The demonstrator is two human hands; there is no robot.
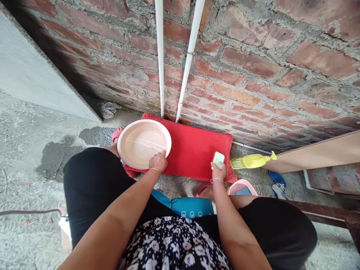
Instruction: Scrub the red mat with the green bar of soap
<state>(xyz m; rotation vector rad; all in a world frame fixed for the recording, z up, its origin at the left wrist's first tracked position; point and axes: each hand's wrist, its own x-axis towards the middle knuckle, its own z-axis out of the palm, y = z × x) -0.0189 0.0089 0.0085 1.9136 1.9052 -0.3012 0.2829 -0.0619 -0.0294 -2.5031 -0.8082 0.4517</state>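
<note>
Downward, past a seated person's spread knees in black trousers (92,187), the view shows a red mat (194,150) lying along the foot of a brick wall (247,63). Two white pipes (160,56) run down the wall at the mat's far edge. A pale round basin (144,123) rests on the mat's left end, with what looks like clear water in it. Set there, it leaves the middle and right of the red surface uncovered and sits within easy reach of the left hand (158,162), which probably grips the rim to keep the basin from tipping.

On the right, a yellow spray bottle (251,161) is just beyond the mat's end, and nearer stands a small pink tub (241,182) holding a dark flat thing; both seem put aside there to be close without crowding the mat.

The left arm reaches forward, knuckles up, its fingers curled together over the basin's near right rim; the thumb is hard to make out. The right arm reaches out nearly straight, and the right hand (218,173) has its fingers clamped around a pale green block (218,159), perhaps soap or a sponge. The block is held by its near end, leaving its far part exposed, over the mat's right part; whether it touches the mat, I cannot tell.
</note>
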